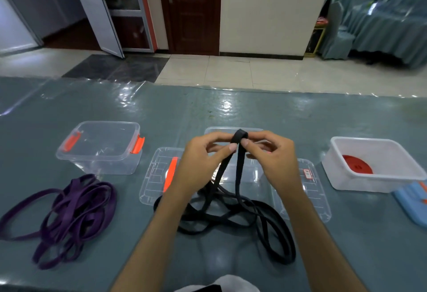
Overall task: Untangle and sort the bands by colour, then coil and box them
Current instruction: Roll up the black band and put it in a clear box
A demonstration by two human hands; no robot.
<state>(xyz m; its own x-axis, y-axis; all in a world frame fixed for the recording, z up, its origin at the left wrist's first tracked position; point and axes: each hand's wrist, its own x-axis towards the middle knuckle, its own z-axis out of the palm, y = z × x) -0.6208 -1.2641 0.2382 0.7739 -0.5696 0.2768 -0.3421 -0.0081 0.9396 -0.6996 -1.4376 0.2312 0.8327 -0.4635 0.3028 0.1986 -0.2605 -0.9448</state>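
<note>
- Head view, looking down: the left hand point(203, 153) and the right hand point(269, 153) meet above the surface point(231, 111), each pinching the folded top of a black band point(239, 137) between thumb and fingertips.
- From that fold two black strands hang down between the hands to a loose black tangle point(242, 217) lying on the surface below the wrists; how many bands are in it is hard to make out.
- Behind the hands a clear box point(233, 130) is mostly hidden; only its far rim and part of a wall show, and its contents cannot be seen.
- Under the left forearm lies a clear lid point(154, 176) with an orange clip, partly covered by the arm.
- Under the right forearm lies a second clear lid point(312, 190) with a small red-and-white label, also partly covered.
- Left of the left hand, well apart, stands a clear box with orange latches point(99, 148), open at the top, nothing visible inside.
- Nearer than that box, a heap of purple bands point(69, 215) sprawls on the surface, loops overlapping.
- Right of the right hand, well apart, stands a white box point(374, 164) holding a red coil point(357, 164).
- Just beside the white box a blue lid point(413, 201) is cut off by the picture's edge.
</note>
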